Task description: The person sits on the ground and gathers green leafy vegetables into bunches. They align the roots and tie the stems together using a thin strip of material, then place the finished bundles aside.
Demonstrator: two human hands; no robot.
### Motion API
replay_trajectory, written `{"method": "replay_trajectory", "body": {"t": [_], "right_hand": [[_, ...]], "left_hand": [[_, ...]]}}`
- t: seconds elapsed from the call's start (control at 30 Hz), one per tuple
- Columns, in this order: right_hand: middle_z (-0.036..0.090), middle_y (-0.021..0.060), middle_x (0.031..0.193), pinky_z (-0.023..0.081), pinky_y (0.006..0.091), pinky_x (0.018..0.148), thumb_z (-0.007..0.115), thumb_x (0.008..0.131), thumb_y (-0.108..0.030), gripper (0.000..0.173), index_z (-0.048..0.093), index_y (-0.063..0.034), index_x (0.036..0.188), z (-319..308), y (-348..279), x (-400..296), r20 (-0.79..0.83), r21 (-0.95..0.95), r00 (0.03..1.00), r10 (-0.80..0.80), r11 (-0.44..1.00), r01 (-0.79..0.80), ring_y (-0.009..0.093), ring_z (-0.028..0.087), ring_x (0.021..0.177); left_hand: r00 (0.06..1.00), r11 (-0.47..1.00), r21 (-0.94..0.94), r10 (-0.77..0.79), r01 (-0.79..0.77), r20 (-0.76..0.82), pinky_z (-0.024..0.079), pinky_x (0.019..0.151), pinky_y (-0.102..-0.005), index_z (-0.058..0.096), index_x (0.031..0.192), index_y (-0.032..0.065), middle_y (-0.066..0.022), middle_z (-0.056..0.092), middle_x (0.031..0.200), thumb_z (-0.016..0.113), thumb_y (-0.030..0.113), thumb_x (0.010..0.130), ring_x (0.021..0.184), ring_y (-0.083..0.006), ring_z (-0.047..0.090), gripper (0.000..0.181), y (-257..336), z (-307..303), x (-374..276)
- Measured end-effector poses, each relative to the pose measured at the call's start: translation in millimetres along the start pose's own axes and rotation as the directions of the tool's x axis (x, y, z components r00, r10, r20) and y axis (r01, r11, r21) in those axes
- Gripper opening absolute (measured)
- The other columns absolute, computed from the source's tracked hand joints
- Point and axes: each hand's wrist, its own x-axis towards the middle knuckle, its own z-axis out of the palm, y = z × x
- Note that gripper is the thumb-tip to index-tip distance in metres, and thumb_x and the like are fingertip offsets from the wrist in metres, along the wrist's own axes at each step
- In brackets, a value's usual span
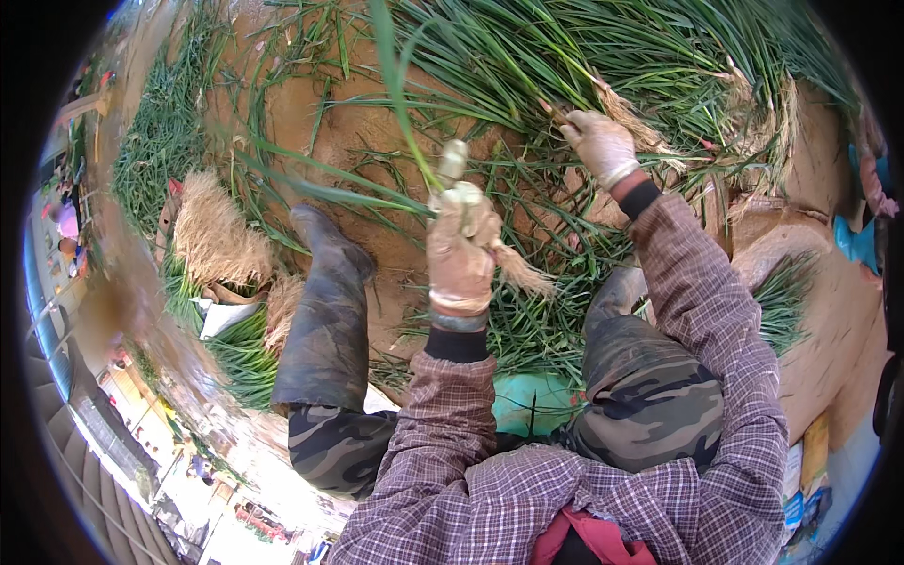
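Observation:
Both of my hands wear thin, dirt-stained gloves. My left hand (462, 219), in front of me between my knees, is closed around a few green garlic plants (353, 194). Their leaves fan out up and to the left, and pale roots (522, 272) stick out on the right of the hand. My right hand (604, 145) reaches ahead to the near edge of a large heap of green garlic (494, 63). Its fingers pinch a reddish-brown stalk (553, 110) there. Blur softens the left hand's fingers.
At left, bundled plants with bushy roots (219, 233) lie beside my boot (328, 240). Loose leaves (537, 325) litter the muddy ground between my legs, near a turquoise object (533, 402). More leaves (159, 148) cover the ground at far left. Another person's hand (886, 205) shows at the right rim.

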Motion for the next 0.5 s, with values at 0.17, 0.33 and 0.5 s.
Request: {"method": "replay_trajectory", "body": {"t": [0.17, 0.33, 0.5], "right_hand": [[0.057, 0.0059, 0.074, 0.047, 0.0373, 0.056, 0.065, 0.085, -0.028, 0.017, 0.060, -0.0132, 0.091, -26, -28, -66, -0.245, 0.002, 0.933, -0.262, 0.963, 0.271, 0.024, 0.058, 0.064], [0.062, 0.0067, 0.082, 0.049, 0.0354, 0.066, 0.069, 0.084, -0.026, 0.023, 0.065, -0.0094, 0.098, -29, -49, -114, -0.048, 0.129, 0.877, -0.478, 0.868, 0.480, 0.022, 0.062, 0.074], [0.067, 0.0135, 0.097, 0.049, 0.0317, 0.081, 0.059, 0.092, -0.038, 0.043, 0.063, 0.0016, 0.109, -21, -33, -76, 0.151, 0.698, 0.967, -0.204, 0.715, 0.042, 0.021, 0.063, 0.090]], "left_hand": [[0.969, 0.969, 0.076, -0.229, 0.235, -0.089, 0.047, 0.054, -0.0190, 0.052, 0.128, 0.0030, -0.0116, 0.069, 0.103, 0.051, 0.020, 0.098, 0.065, -0.0091, 0.060, 0.034, -58, -34, 3], [0.978, 0.978, 0.126, -0.150, 0.169, -0.148, 0.050, 0.053, -0.0232, 0.054, 0.122, 0.0016, -0.0101, 0.068, 0.096, 0.051, 0.015, 0.098, 0.071, -0.0127, 0.064, 0.028, -74, -30, 5], [0.971, 0.980, -0.014, -0.200, 0.199, -0.128, 0.050, 0.060, -0.0261, 0.055, 0.110, 0.0032, -0.0040, 0.062, 0.082, 0.054, 0.013, 0.096, 0.066, -0.0128, 0.058, 0.017, -89, -36, -3]]}}
